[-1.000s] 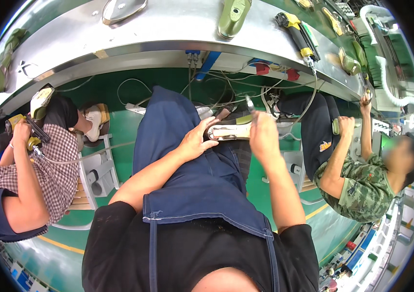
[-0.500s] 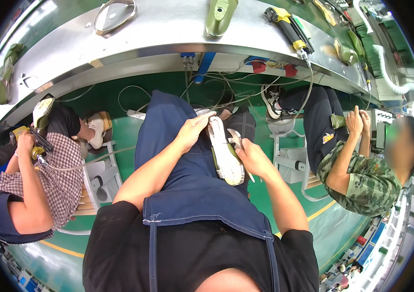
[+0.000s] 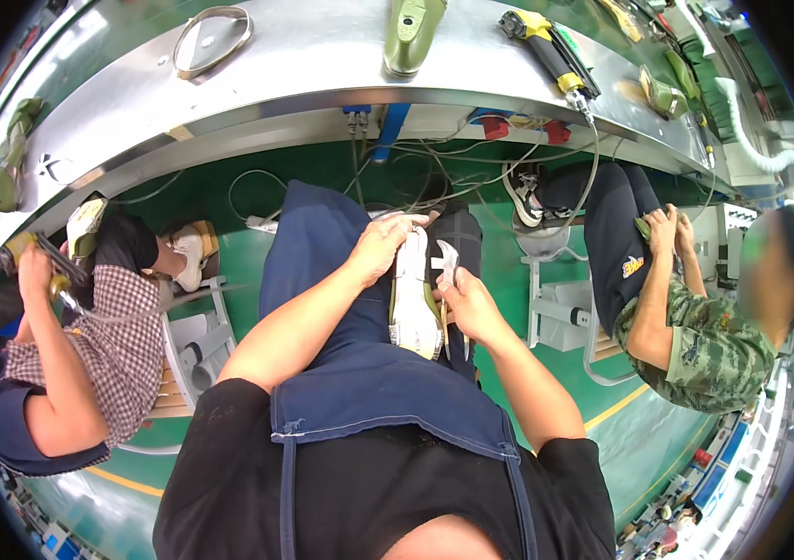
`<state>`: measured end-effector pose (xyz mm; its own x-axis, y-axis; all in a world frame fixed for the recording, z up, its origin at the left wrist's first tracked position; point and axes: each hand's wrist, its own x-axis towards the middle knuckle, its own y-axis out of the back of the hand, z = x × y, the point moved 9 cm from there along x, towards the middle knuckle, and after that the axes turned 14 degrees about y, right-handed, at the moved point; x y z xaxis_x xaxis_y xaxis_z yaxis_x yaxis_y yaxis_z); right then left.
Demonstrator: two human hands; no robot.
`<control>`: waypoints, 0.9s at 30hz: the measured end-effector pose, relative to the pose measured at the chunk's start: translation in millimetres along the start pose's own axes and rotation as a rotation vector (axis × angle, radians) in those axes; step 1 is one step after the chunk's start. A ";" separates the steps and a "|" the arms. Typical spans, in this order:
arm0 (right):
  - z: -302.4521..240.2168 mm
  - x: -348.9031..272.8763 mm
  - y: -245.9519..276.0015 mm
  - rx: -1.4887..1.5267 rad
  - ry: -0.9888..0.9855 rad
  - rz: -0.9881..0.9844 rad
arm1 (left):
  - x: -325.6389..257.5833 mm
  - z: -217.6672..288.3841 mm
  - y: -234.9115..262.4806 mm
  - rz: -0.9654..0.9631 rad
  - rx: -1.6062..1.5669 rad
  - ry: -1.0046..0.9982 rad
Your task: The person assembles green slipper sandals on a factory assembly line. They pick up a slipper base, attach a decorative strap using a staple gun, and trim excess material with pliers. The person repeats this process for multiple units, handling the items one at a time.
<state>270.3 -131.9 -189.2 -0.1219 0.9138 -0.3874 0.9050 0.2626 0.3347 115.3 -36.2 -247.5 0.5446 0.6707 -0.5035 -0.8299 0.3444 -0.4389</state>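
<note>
The shoe [image 3: 416,303], green with a pale underside facing up, is held above the person's lap, between the two hands. A second ago it lay crosswise with the right hand raised over it; now it points lengthwise away from the body, straighter than half a second ago. The left hand [image 3: 386,247] has its fingers closed over the shoe's far end. The right hand [image 3: 472,306] grips a metal tool [image 3: 449,254], its hooked head now upright just beside the shoe's right edge; whether they touch, I cannot tell. What fills the shoe is hidden. On the bench [image 3: 313,56] are a metal ring [image 3: 181,58], a green shoe form [image 3: 413,42] and a yellow-and-black power tool [image 3: 554,61].
</note>
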 end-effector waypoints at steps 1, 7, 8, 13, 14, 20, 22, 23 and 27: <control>-2.4 2.4 -1.1 0.110 -0.026 0.005 | 0.3 -0.6 0.1 0.021 0.024 -0.004; -63.3 30.7 24.5 -0.015 0.104 -0.105 | -3.2 12.3 1.7 0.277 0.432 -0.250; -80.7 34.9 28.6 -0.094 0.155 -0.116 | -7.6 12.4 0.3 0.290 0.449 -0.212; -135.6 44.1 14.9 -0.394 0.558 -0.114 | -31.0 -17.7 -4.2 0.224 0.390 -0.026; -124.3 45.2 6.2 -0.491 0.601 -0.127 | -31.8 -23.3 -6.3 0.154 0.391 0.010; -128.1 45.0 -5.0 -0.705 0.508 -0.272 | -45.9 -17.4 -9.4 0.134 0.549 -0.049; -130.5 38.3 -7.3 -0.568 0.660 -0.132 | -48.7 -22.1 -9.6 0.116 0.493 -0.010; -125.2 37.5 -9.1 -0.570 0.651 -0.137 | -50.4 -24.2 -10.3 0.104 0.465 0.009; -120.9 35.8 -17.8 -0.641 0.545 -0.205 | -59.9 -37.1 -18.8 -0.090 -0.048 0.228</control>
<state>200.5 -66.4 -105.1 -0.5847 0.8071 -0.0820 0.4591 0.4125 0.7868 102.7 -107.3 -236.7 0.6335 0.4712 -0.6137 -0.7733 0.3604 -0.5216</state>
